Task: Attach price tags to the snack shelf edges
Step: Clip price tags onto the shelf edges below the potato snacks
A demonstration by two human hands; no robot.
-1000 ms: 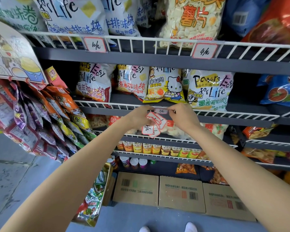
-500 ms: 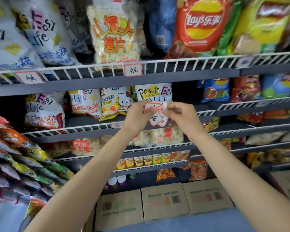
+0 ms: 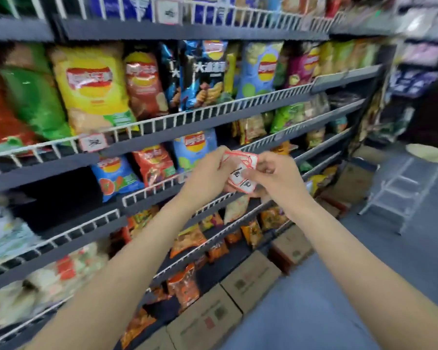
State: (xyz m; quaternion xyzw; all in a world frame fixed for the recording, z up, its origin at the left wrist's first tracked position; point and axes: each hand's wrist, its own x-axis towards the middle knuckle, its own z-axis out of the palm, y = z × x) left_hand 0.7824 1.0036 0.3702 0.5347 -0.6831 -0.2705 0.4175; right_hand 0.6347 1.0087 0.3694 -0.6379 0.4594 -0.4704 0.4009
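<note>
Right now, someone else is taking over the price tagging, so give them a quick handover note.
Left hand: holds the stack of price tags.
Right hand: pinches a tag at the stack's lower edge.
Done: one tag is on the wire rail under the yellow chip bag, another on the top rail.
Left: rails further right look untagged; blur hides detail.

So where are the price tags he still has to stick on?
The loose price tags sit mid-frame in the head view, held between the left hand and right hand, in front of the wire-edged snack shelves.
</note>
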